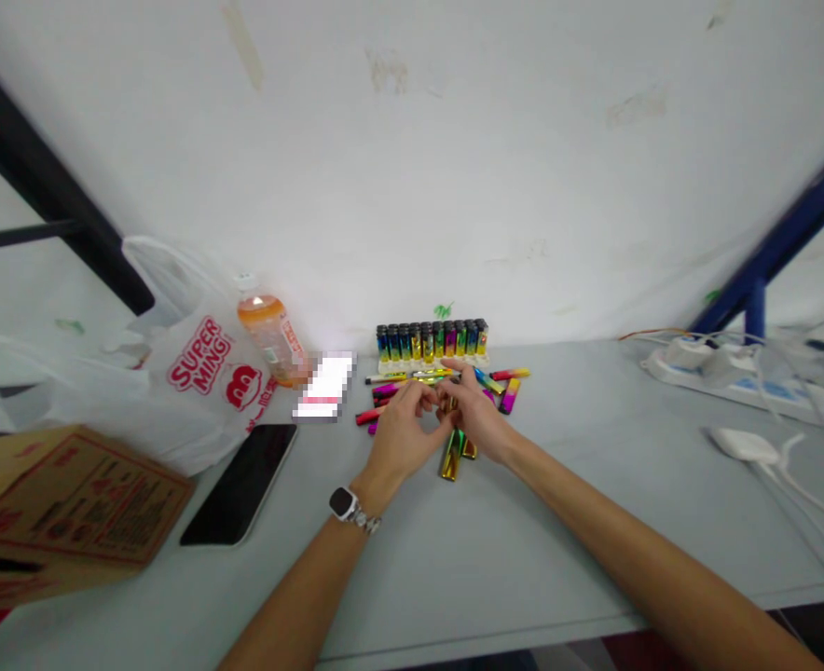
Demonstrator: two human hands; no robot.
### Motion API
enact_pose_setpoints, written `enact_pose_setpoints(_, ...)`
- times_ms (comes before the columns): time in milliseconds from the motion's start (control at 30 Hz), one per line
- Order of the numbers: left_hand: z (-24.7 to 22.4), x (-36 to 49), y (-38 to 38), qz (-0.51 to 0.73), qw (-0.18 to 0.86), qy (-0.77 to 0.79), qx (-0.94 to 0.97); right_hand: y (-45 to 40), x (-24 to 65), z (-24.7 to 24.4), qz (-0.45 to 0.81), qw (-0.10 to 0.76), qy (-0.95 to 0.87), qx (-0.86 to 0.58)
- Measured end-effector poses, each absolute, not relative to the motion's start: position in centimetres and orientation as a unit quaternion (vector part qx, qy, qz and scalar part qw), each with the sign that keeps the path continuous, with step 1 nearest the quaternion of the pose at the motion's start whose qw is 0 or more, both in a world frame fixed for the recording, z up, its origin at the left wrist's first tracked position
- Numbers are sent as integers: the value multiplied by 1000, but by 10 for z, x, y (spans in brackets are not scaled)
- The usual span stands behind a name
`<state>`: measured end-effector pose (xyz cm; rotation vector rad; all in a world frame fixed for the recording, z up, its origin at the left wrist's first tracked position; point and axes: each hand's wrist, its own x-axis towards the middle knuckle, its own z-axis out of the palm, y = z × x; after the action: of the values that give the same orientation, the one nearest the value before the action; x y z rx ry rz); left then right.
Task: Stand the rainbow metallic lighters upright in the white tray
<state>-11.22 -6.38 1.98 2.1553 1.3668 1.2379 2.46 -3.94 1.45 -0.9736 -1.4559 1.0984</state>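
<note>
My left hand (406,431) and my right hand (480,417) meet over a pile of loose lighters. Their fingers are closed around a small gold lighter (452,404), mostly hidden by the fingertips. Behind the hands, a white rack (384,366) holds lighters (428,343) standing upright in rows, black tops up. Shiny lighters lie flat around my hands: a pink and yellow lighter (510,396) to the right, a red lighter (370,416) to the left. Just in front of my fingers is a gold lighter (450,458). A watch (343,504) is on my left wrist.
On the left stand a cardboard box (83,513), a white plastic bag (195,401) and an orange drink bottle (273,340). A black phone (244,485) lies beside a blurred white patch (326,384). To the right are a power strip (754,387) and a white charger (744,445) with cables.
</note>
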Motion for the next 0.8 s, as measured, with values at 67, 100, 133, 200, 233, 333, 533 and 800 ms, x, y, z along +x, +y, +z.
enact_pose_setpoints(67, 21, -109, -67, 405, 168, 490, 753, -44, 26, 16, 541, 516, -538, -389)
enact_pose_setpoints(100, 21, -107, -69, 395, 176, 498, 752, -46, 27, 17, 568, 517, -515, -380)
enact_pose_setpoints(133, 21, -105, -70, 388, 185, 503, 750, -48, 28, 18, 575, 520, -507, -376)
enact_pose_setpoints(200, 21, -103, -71, 386, 212, 506, 742, -48, 30, 19, 566, 533, -504, -377)
enact_pose_setpoints(233, 20, -101, -71, 390, 232, 504, 735, -48, 30, 18, 560, 541, -500, -379)
enact_pose_setpoints(333, 17, -99, -70, 425, 320, 489, 691, -46, 28, 15, 550, 566, -485, -376)
enact_pose_setpoints(533, 17, -99, -70, 498, 400, 432, 637, -48, 22, 11, 513, 590, -489, -387)
enact_pose_setpoints(800, 22, -112, -66, 458, 260, 477, 704, -51, 31, 10, 425, 610, -533, -405)
